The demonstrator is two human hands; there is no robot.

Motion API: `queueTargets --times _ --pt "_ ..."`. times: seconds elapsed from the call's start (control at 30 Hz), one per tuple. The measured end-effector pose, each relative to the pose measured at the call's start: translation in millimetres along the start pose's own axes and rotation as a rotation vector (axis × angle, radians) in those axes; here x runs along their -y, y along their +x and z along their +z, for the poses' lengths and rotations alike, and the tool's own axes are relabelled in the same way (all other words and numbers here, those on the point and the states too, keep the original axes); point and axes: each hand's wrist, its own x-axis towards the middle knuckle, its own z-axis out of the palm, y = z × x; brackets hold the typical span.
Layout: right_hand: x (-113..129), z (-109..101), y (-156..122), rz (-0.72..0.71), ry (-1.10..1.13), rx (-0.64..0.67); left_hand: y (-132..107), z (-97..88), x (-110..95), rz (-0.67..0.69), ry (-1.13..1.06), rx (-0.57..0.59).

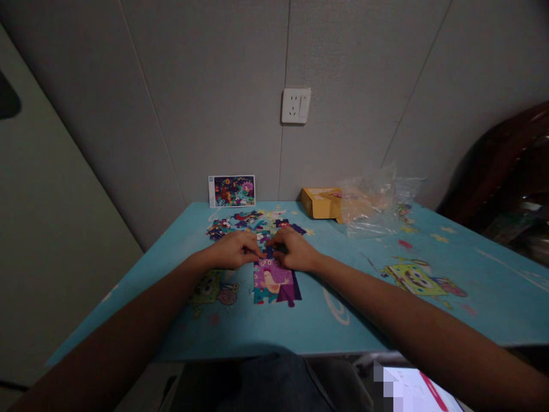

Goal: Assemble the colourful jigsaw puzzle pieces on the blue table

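Note:
A partly joined jigsaw puzzle [271,280], purple with a pale bird on it, lies flat on the table in front of me. At its far edge, my left hand [238,250] is closed, thumb and forefinger pinched on a dark blue puzzle piece [269,252]. From the other side my right hand [295,249] has its fingers bent onto the same spot, closed at the piece's right side. The fingertips partly cover the piece. Just beyond both hands lies a heap of loose puzzle pieces [244,220], dark blue, teal and red.
A picture card [232,191] leans against the wall behind the heap. To the right stand an opened yellow box [321,203] and a crumpled clear plastic bag [369,209]. The blue table [343,337] has printed cartoon figures. A lit screen [418,389] shows below its front edge.

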Motion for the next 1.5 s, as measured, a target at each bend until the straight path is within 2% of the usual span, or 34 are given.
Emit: queueTargets --times 1.03,1.5 --pt "5.9 0.8 1.7 0.065 0.016 -0.007 6.8 2.6 -6.6 0.076 0.05 0.01" --pt "4.7 -0.2 1.4 0.047 0.029 0.016 3.6 4.2 -1.2 0.119 -0.043 -0.062"
